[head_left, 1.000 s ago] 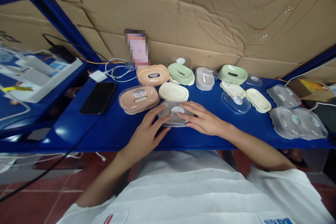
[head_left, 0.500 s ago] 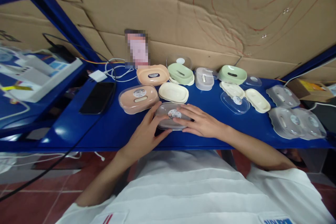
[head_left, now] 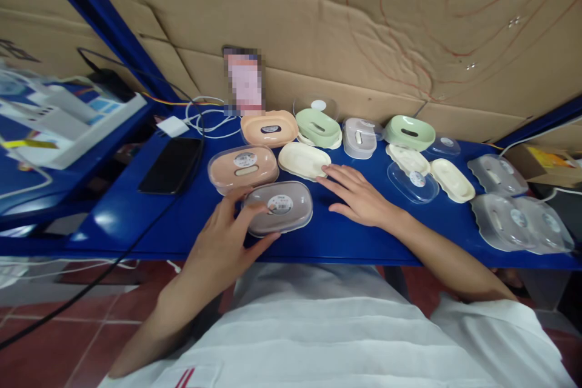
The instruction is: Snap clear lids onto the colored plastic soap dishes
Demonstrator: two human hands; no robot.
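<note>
My left hand (head_left: pixel 227 227) grips a grey soap box (head_left: pixel 297 213) at its left end, thumb on the near side and fingers over the top. The box has a clear lid with a round label and rests near the table's front edge. My right hand (head_left: pixel 359 194) is open, fingers stretched out. Its fingertips are at the right end of a cream soap dish tray (head_left: pixel 302 159); whether they touch it I cannot tell. Just behind my left hand lies a pinkish-brown soap box (head_left: pixel 222 173) under a clear lid.
An orange dish (head_left: pixel 284 124), green dishes (head_left: pixel 313 122) (head_left: pixel 409 130) and a lidded grey box (head_left: pixel 359 139) line the back. Right are a clear lid (head_left: pixel 407 185), a cream tray (head_left: pixel 454 182) and several clear-lidded grey boxes (head_left: pixel 493 218). A dark phone (head_left: pixel 170 167) and white cable (head_left: pixel 213 127) lie left on the blue table (head_left: pixel 150 224).
The grey soap box has moved left and a little nearer with my left hand. My right hand has come off its lid and shifted to the right, fingers reaching by the cream tray.
</note>
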